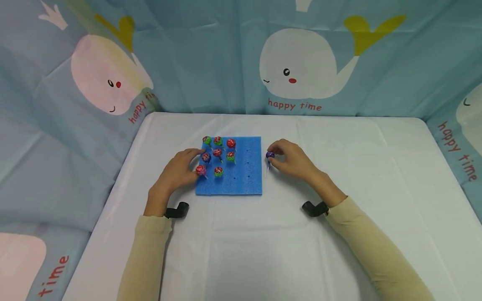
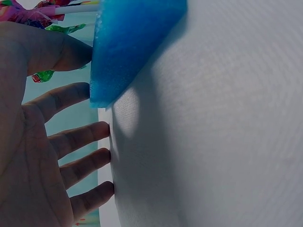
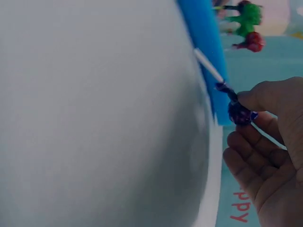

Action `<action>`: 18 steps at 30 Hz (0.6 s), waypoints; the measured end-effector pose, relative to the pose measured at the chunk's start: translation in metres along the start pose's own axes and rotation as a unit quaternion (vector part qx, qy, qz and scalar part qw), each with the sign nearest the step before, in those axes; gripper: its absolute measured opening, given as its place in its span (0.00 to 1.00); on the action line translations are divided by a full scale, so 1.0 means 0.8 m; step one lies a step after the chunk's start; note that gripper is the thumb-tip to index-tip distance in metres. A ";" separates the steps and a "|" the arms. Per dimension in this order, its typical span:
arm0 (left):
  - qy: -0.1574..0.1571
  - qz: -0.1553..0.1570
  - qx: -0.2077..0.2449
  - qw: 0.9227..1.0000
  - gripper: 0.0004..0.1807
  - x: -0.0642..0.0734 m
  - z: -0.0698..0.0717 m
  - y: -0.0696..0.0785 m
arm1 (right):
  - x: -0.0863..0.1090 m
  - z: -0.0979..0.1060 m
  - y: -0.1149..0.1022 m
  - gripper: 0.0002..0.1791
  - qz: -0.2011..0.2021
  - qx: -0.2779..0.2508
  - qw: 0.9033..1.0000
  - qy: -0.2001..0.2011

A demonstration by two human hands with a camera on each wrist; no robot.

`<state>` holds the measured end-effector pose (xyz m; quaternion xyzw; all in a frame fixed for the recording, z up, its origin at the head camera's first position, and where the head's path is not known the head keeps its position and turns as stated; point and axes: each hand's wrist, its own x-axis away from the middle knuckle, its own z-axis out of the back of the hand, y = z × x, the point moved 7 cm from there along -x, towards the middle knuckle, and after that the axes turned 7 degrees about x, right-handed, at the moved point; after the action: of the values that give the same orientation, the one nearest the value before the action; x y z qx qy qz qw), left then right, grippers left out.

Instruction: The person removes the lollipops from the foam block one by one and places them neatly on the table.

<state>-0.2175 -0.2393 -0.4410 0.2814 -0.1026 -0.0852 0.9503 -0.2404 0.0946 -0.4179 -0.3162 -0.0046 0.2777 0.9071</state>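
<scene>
In the head view a blue foam block (image 1: 248,146) lies on the table with several wrapped lollipops standing in it, among them a pink lollipop (image 1: 201,170) and a green-and-red lollipop (image 1: 218,172). My right hand (image 1: 291,159) pinches a purple lollipop (image 3: 241,113) by its wrapped head, just right of the block, its white stick pointing down. With fingers spread, my left hand (image 1: 180,169) touches the block's left side. In the left wrist view its thumb and forefinger (image 2: 66,97) meet the block's edge, and the other fingertips reach the table.
The white-covered table (image 1: 241,251) extends around the block. Small holes show in the block's right part. A blue curtain (image 1: 218,62) with whale prints hangs behind and at the sides. Each wrist wears a black device, such as the left one (image 1: 178,210).
</scene>
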 end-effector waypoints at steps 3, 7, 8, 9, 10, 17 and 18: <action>0.003 -0.001 -0.001 1.000 0.43 -0.002 -0.001 0.001 | 0.000 0.000 0.003 0.16 0.000 0.025 1.000 -0.014; -0.004 -0.001 0.003 1.000 0.43 -0.006 -0.006 0.002 | 0.000 0.000 0.010 0.15 -0.006 0.049 0.999 -0.018; -0.006 0.001 0.004 1.000 0.44 -0.006 -0.007 0.002 | 0.001 0.000 0.012 0.15 -0.009 0.051 0.999 -0.017; -0.008 0.003 0.005 1.000 0.44 -0.006 -0.008 0.002 | 0.000 -0.001 0.013 0.15 -0.008 0.053 0.998 -0.017; -0.009 0.005 0.005 1.000 0.44 -0.006 -0.008 0.002 | 0.000 -0.002 0.014 0.15 -0.006 0.052 0.998 -0.017; 0.002 0.003 -0.002 1.000 0.44 -0.002 0.000 0.002 | -0.006 -0.010 0.014 0.15 -0.006 0.045 0.999 -0.023; 0.002 0.002 -0.003 1.000 0.44 -0.002 0.001 0.002 | -0.006 -0.010 0.014 0.14 -0.008 0.050 0.998 -0.023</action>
<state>-0.2189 -0.2377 -0.4399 0.2786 -0.1011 -0.0832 0.9514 -0.2490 0.0949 -0.4298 -0.2643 -0.0141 0.2775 0.9235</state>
